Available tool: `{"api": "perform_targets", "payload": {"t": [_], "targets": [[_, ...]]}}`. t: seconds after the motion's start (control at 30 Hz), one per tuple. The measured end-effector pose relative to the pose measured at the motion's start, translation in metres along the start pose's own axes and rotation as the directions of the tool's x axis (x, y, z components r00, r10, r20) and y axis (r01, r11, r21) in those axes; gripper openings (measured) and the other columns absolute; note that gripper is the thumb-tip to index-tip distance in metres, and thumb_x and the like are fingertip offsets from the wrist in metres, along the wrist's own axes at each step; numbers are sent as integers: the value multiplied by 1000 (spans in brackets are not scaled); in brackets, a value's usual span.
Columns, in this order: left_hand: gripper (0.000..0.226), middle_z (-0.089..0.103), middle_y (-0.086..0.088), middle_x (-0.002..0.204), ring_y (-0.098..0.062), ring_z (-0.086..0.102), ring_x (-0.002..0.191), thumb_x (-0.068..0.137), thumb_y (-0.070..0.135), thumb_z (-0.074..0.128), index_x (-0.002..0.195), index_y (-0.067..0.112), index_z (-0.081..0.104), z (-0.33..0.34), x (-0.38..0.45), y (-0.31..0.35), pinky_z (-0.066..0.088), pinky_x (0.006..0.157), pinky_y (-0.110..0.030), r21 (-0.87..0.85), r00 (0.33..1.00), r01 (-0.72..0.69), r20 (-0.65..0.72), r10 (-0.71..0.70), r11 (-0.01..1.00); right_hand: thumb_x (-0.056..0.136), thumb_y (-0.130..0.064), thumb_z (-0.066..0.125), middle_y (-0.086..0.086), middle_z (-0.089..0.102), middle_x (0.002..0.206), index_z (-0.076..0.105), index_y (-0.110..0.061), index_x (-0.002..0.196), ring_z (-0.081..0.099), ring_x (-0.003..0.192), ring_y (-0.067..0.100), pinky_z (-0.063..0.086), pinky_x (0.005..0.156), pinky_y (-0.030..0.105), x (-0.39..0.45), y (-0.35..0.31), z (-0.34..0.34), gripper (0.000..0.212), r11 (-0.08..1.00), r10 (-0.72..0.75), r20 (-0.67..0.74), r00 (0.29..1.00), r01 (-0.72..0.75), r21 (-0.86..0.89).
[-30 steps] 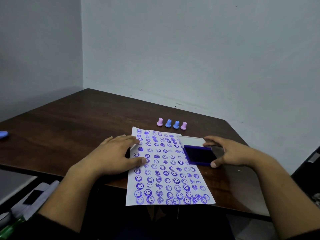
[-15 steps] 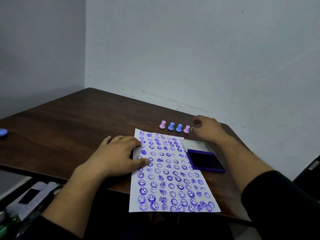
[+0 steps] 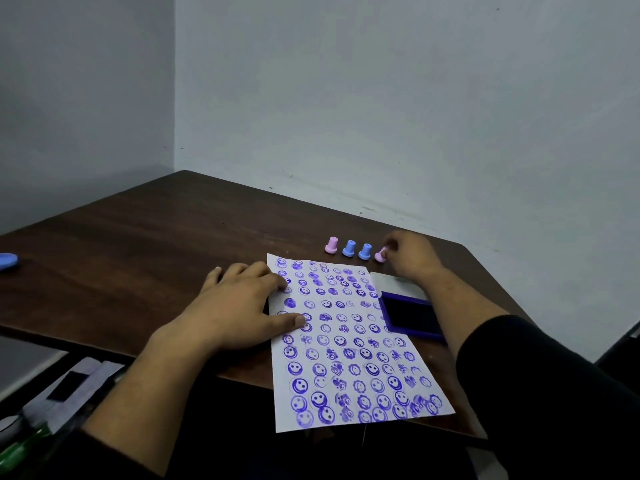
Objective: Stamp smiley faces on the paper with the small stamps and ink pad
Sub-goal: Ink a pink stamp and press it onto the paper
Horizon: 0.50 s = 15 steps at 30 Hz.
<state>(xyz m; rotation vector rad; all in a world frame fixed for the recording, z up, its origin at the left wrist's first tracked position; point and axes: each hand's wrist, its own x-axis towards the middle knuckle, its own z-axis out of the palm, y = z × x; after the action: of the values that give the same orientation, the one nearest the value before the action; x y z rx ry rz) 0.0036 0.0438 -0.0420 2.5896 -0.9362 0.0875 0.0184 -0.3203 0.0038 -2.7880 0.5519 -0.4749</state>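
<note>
A white paper (image 3: pixel 349 344) covered with purple smiley prints lies on the dark wooden table (image 3: pixel 138 258), its near end hanging over the table edge. My left hand (image 3: pixel 239 306) rests flat on the paper's left side, fingers spread. An open ink pad (image 3: pixel 410 315) with dark purple ink sits at the paper's right edge. Beyond the paper stands a row of small stamps: a pink stamp (image 3: pixel 331 244), two blue stamps (image 3: pixel 349 248) (image 3: pixel 365 251), and a tilted pink stamp (image 3: pixel 380 254). My right hand (image 3: pixel 410 256) pinches the top of that rightmost pink stamp.
A blue oval object (image 3: pixel 7 261) lies at the table's far left edge. Papers and a green pen (image 3: pixel 20 448) sit below the table at the lower left. Walls close the table's far side.
My right hand left the ink pad, reached to the stamp row and closed its fingers on the rightmost pink stamp, which now tilts. My left hand stayed on the paper.
</note>
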Motion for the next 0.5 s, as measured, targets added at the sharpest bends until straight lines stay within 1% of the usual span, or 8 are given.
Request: {"api": "perform_targets", "payload": {"t": [0.03,0.1,0.17,0.23,0.37,0.43,0.5], "targets": [[88,41,25,129,-9,32,131,65,98,32,133,46,49,-1,0,0,16,117,-51,1,1000,-2,1,2,1000,93,-28,73,-4,78,110,75,-26,114,68,107,22,52,101,40,1,0,1,21,1000,-7,-14,1000,7,-4],[84,41,25,128,-9,33,130,66,97,33,132,47,50,-1,-1,0,17,117,-50,0,1000,-7,-2,7,1000,93,-28,73,-5,77,100,76,-29,103,68,100,22,53,93,35,5,0,3,10,1000,-12,-8,1000,11,-24],[83,42,25,129,-9,34,130,67,96,33,132,47,50,-2,-1,0,18,117,-49,-1,1000,-8,0,8,1000,92,-27,74,-9,73,91,76,-32,94,70,98,21,53,90,34,8,1,5,5,1000,-4,14,1000,5,-21],[83,42,25,131,-9,33,131,68,96,33,132,47,50,-2,-1,0,17,117,-49,0,1000,-8,5,8,1000,90,-28,77,-7,74,91,75,-31,89,71,96,22,56,89,36,8,1,7,3,1000,7,11,1000,-7,2],[84,41,25,133,-8,32,132,68,96,33,134,47,49,-2,-2,1,17,117,-50,-7,1000,-1,13,1,1000,85,-29,79,-3,76,93,68,-33,78,71,91,23,58,85,39,6,2,8,14,998,19,-25,999,-18,63],[83,41,25,135,-8,32,132,68,96,33,134,47,49,-2,-2,1,17,117,-50,-10,1000,-2,12,2,1000,85,-27,75,-4,74,90,66,-34,77,71,90,23,59,83,38,5,3,7,14,995,32,-62,998,-27,93],[83,40,25,137,-8,31,133,68,96,33,133,47,48,-2,-1,1,15,118,-50,-11,1000,-1,14,1,1000,84,-31,75,-8,74,91,67,-34,80,72,93,21,59,86,38,1,6,5,10,994,46,-64,997,-39,106]]}}
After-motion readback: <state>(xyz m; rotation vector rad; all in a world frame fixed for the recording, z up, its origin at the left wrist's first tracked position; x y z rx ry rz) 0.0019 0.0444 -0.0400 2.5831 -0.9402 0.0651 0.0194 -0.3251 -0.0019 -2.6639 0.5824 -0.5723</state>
